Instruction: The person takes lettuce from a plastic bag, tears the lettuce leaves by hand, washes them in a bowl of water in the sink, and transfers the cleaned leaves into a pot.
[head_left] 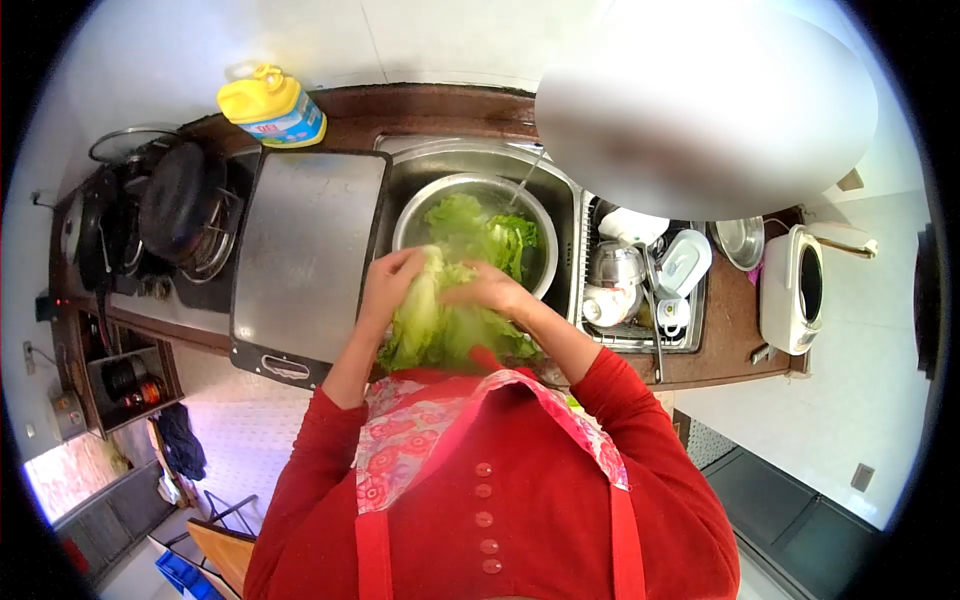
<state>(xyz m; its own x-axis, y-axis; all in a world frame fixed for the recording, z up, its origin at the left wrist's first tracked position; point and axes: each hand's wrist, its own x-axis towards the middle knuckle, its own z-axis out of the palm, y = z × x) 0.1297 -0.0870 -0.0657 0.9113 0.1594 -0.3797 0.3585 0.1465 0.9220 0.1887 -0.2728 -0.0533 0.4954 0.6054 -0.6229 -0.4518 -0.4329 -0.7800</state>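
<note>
My left hand [396, 280] is closed on a head of lettuce [425, 318], held in front of me over the near edge of the sink. On its other side my right hand [490, 289] has its fingers bent into the leaves; their tips are partly hidden. Just beyond, loose lettuce leaves [460, 213] lie in a round metal basin [403, 218]. The basin stands in the steel sink [400, 170]. A thin stream of water [527, 178] runs down into it at the back right.
Left of the sink lies a metal cutting board [310, 250], with a yellow jug [272, 108] behind it. A wok [180, 200] sits on the stove. At right are a dish rack [640, 338] with dishes, a metal bowl [740, 240] and a white appliance [785, 290].
</note>
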